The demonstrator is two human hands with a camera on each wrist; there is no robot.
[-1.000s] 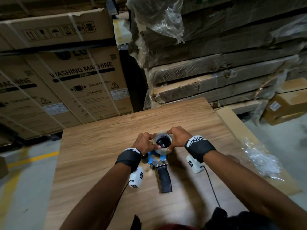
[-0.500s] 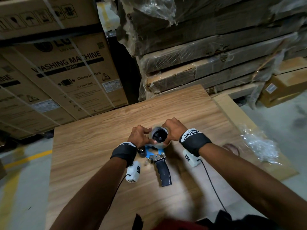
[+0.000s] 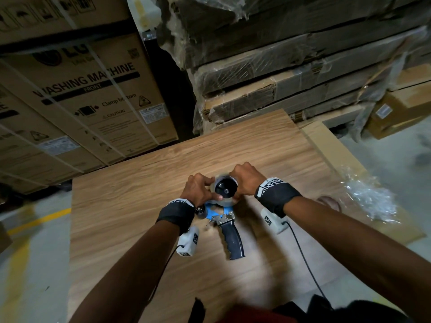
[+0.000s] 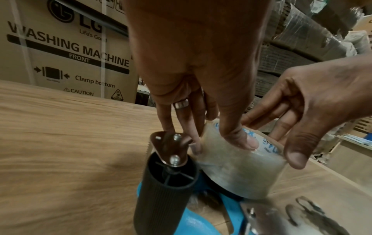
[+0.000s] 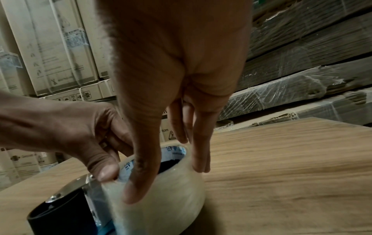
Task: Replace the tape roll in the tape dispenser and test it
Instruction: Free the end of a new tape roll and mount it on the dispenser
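A clear tape roll (image 3: 224, 201) sits on the black hub (image 3: 225, 190) of a blue tape dispenser (image 3: 215, 212), which lies flat on the wooden table (image 3: 130, 190) with its black handle (image 3: 232, 240) toward me. My left hand (image 3: 208, 191) grips the roll's left side, thumb on its rim. My right hand (image 3: 239, 191) grips the right side. In the left wrist view my left hand (image 4: 223, 146) holds the tape roll (image 4: 241, 173) beside the black roller (image 4: 167, 182). In the right wrist view my right hand (image 5: 169, 179) clasps the tape roll (image 5: 167, 202), thumb in front.
Crumpled clear plastic wrap (image 3: 370, 199) lies on a flat carton (image 3: 326, 145) right of the table. Washing machine cartons (image 3: 93, 96) stand behind on the left, and film-wrapped flat cartons (image 3: 303, 78) are stacked behind on the right. A yellow line (image 3: 39, 220) crosses the floor.
The tape roll has gone down over the dispenser's black hub, which now fills its core. Both hands keep hold of it. The head view has tilted slightly.
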